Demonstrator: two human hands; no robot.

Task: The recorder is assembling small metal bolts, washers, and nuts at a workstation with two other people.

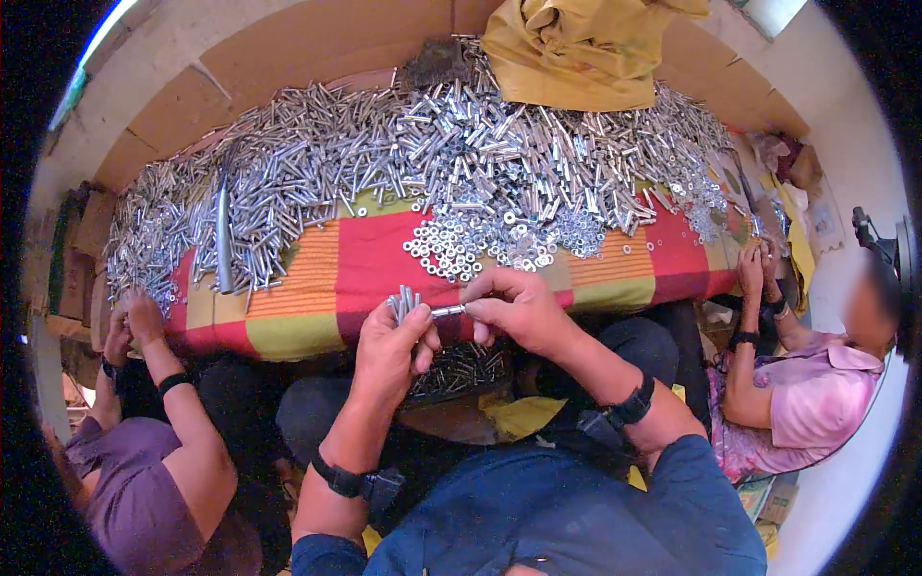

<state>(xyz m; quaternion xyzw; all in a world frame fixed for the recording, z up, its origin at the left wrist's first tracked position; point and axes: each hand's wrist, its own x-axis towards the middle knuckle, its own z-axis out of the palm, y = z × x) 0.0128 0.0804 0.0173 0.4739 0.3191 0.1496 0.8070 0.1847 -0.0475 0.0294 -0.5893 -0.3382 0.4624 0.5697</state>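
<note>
Over the near edge of the cloth, my left hand is closed round several shiny metal bolts, their ends sticking up past the thumb. One anchor bolt lies sideways between my two hands. Its far end is pinched by the fingertips of my right hand; whether a small washer or nut is there too is hidden. Just beyond my hands are loose flat washers and a heap of small nuts. Below my hands, a container of darker bolts shows partly.
A wide heap of metal bolts and sleeves covers the back of the checked cloth. On it rest a yellow sack and a long metal rod. Co-workers sit at left and right, hands at the cloth's ends.
</note>
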